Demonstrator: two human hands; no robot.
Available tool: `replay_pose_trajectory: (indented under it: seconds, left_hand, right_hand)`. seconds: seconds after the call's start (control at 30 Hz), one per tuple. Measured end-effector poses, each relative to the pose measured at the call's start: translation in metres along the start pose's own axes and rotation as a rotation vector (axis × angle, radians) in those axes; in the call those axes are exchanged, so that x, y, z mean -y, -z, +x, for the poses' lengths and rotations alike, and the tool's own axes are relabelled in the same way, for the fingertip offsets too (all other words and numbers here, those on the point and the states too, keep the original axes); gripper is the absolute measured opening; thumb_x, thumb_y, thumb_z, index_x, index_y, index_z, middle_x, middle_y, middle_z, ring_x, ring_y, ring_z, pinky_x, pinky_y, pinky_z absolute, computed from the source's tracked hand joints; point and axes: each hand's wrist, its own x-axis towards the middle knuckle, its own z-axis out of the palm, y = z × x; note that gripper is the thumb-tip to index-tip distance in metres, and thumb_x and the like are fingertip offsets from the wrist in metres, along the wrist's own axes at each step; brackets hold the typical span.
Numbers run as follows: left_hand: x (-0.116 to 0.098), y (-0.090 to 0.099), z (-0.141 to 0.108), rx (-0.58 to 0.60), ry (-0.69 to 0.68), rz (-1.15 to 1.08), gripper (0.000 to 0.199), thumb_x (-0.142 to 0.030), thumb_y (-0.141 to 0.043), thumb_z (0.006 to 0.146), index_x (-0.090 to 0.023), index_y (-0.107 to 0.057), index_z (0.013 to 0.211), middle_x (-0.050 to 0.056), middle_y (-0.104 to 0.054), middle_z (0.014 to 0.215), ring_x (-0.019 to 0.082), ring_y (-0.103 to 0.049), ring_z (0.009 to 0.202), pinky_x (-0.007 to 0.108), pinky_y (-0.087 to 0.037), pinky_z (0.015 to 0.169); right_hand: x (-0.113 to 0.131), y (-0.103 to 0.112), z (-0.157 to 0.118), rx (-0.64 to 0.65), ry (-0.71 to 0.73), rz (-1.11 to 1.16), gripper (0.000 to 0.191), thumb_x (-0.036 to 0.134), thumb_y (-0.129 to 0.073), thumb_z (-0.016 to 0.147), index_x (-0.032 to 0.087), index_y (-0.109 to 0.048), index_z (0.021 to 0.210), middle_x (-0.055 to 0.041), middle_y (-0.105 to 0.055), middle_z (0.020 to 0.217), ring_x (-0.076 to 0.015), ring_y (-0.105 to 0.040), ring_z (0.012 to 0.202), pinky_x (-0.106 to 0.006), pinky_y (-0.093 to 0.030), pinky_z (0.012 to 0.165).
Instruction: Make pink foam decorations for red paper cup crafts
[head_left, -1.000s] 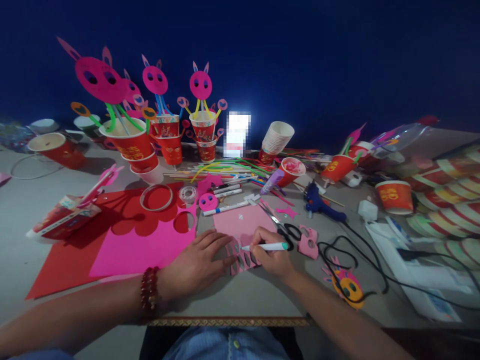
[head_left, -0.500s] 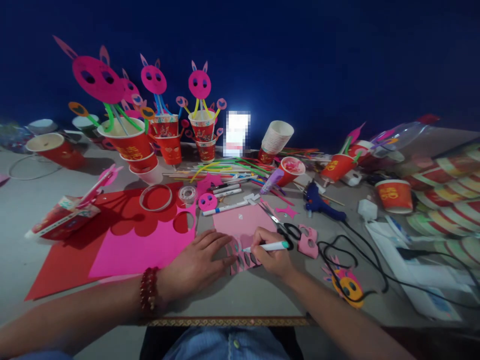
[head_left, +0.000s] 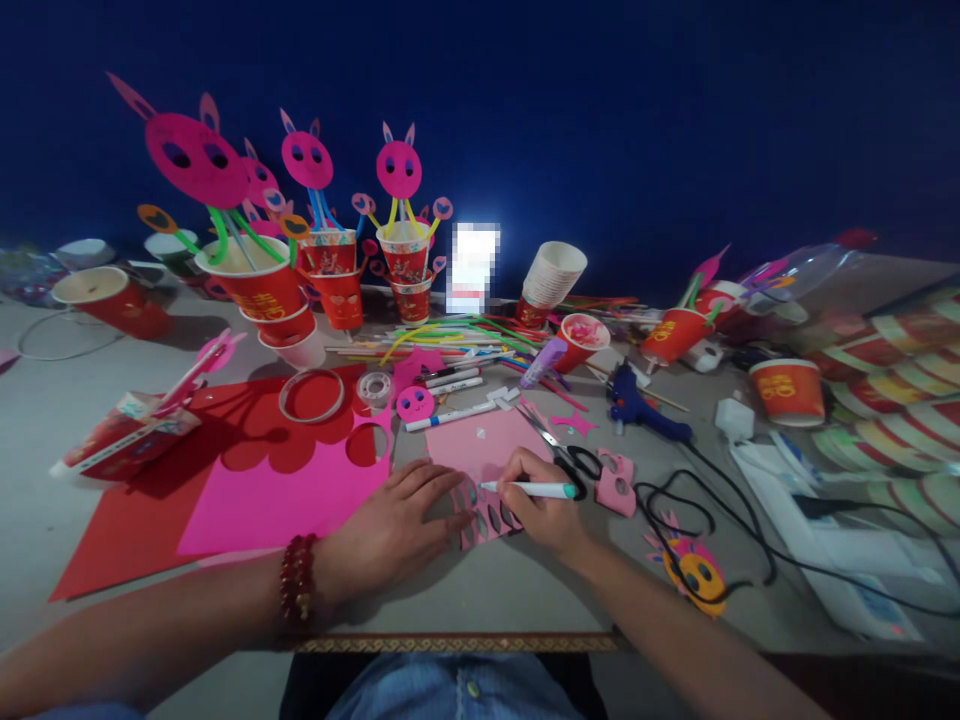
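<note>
My right hand [head_left: 544,508] is closed round a white marker [head_left: 546,490] with a teal end. The marker's tip points left, at a small teal patch on a light pink sheet [head_left: 487,452]. Along the sheet's near edge run several cut-out holes. My left hand [head_left: 401,515] lies flat with its fingers stretched out, and its fingertips rest on the sheet's left edge. Just beyond the sheet lie a blue-banded marker [head_left: 450,416] and a small pink face disc [head_left: 415,403]. Scissors [head_left: 574,455] with black handles are at the sheet's right side.
Bright pink cut paper [head_left: 292,505] overlaps a red sheet [head_left: 120,530] on the left. A blue glue gun [head_left: 641,405] and a black cable [head_left: 739,510] lie to the right. Decorated paper cups [head_left: 334,300], loose sticks and a stack of white cups [head_left: 555,272] stand along the back.
My right hand has shifted slightly up and left, carrying the marker, whose tip has moved a little farther up the pink sheet. My left hand stays in place.
</note>
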Motion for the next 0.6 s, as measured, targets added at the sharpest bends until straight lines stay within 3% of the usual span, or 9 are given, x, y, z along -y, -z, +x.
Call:
replay_pose_trajectory:
  seconds: [0.6]
  left_hand:
    - [-0.0001,0.0027,0.0004,-0.018,-0.007,-0.003,0.039,-0.027,-0.060,0.093,-0.030,-0.056,0.132,0.012,-0.049,0.141,0.028,-0.046,0.129,0.050,-0.038,0.110]
  right_hand:
    - [0.0012,-0.0001,0.0003,0.006,0.014,-0.027,0.014,0.015,-0.049,0.078,0.022,-0.049,0.065,0.0064,-0.046,0.054,-0.0103,-0.040,0.047,-0.024,-0.031,0.048]
